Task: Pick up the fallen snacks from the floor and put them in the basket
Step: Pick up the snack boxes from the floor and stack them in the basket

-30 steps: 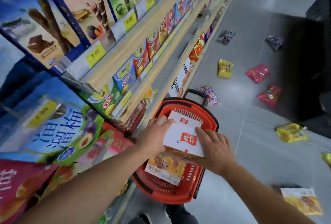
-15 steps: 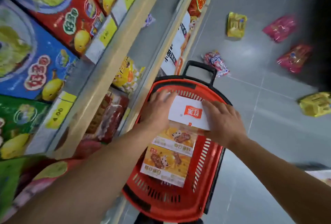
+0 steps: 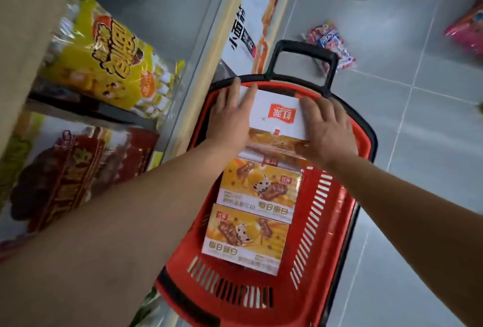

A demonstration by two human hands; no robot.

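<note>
Both hands, left hand [image 3: 230,120] and right hand [image 3: 326,130], fingers spread, have lowered the white snack box [image 3: 277,117] into the red basket [image 3: 337,211], above two boxes; release seems next.

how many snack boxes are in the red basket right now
3. One white-topped box sits at the handle end, under both hands. Two orange boxes lie behind it: the middle box and the near box. More may be hidden underneath.
</note>
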